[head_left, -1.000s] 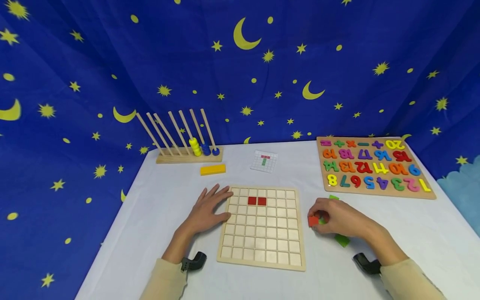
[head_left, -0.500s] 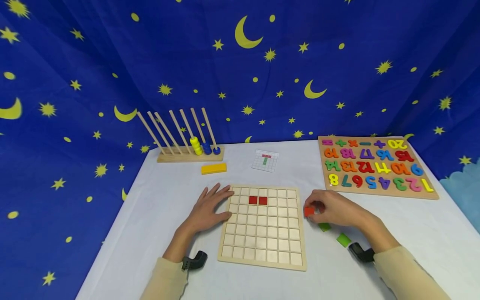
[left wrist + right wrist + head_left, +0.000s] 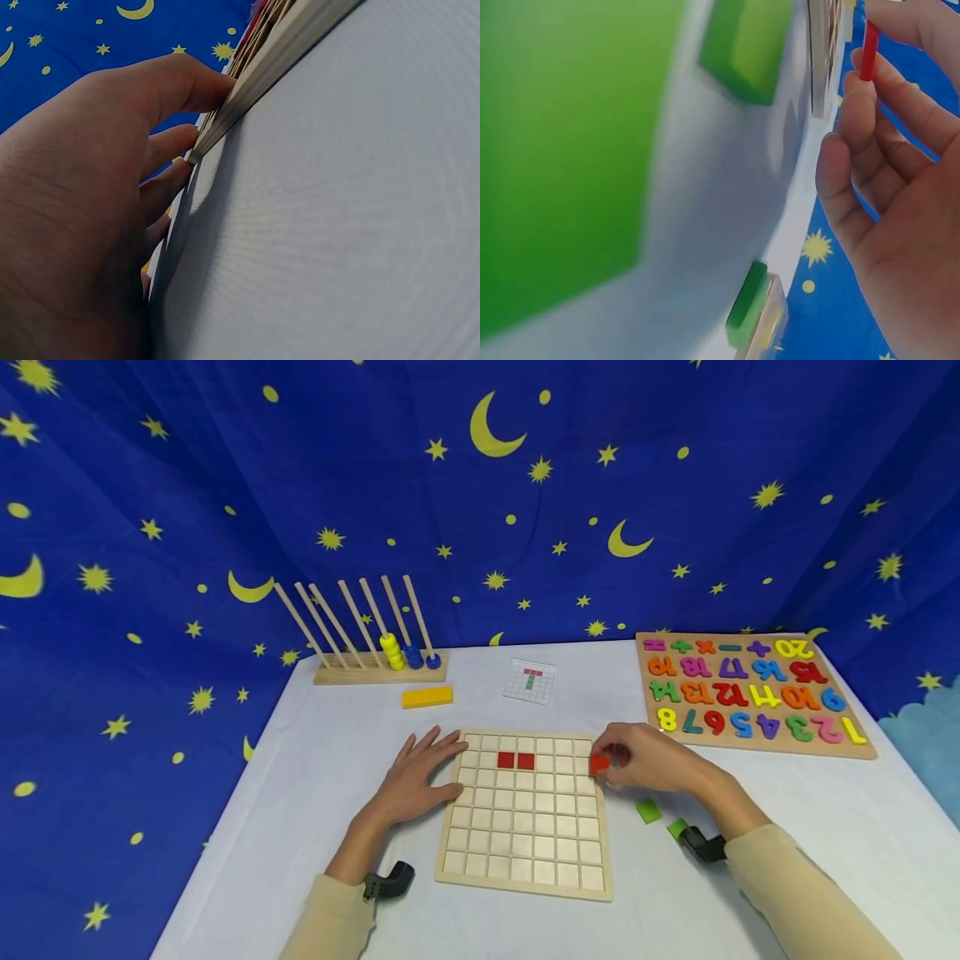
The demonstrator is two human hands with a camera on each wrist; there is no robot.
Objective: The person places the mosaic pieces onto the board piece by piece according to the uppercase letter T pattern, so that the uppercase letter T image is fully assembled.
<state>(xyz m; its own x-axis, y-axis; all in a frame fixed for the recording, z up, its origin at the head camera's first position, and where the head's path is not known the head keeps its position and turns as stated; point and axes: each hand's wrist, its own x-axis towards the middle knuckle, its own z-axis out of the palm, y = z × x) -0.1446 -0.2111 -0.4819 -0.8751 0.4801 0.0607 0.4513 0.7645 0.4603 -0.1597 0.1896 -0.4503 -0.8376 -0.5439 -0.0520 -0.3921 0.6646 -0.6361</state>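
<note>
A wooden grid board [image 3: 523, 892] lies flat, with two red square tiles [image 3: 506, 761] side by side in its second row from the far edge. My left hand [image 3: 415, 782] rests at the board's left edge, its thumb and fingertips [image 3: 214, 91] touching the rim. Over the right edge of the board, my right hand [image 3: 647, 758] pinches a red square tile [image 3: 599, 765] between thumb and fingers. In the right wrist view that tile shows edge-on as a thin red piece [image 3: 869, 51]. Green square tiles [image 3: 648, 811] lie below the right hand, one partly covered by the wrist camera.
A small card [image 3: 529, 682] printed with a red and green T pattern lies behind the board. Back left stand a peg rack [image 3: 380, 675] with yellow and blue beads and a yellow block [image 3: 427, 697]. A wooden number puzzle [image 3: 757, 693] lies at the back right.
My right hand has carried the red tile left and away from me, from beside the green tiles to the board's right edge. The left hand has stayed put.
</note>
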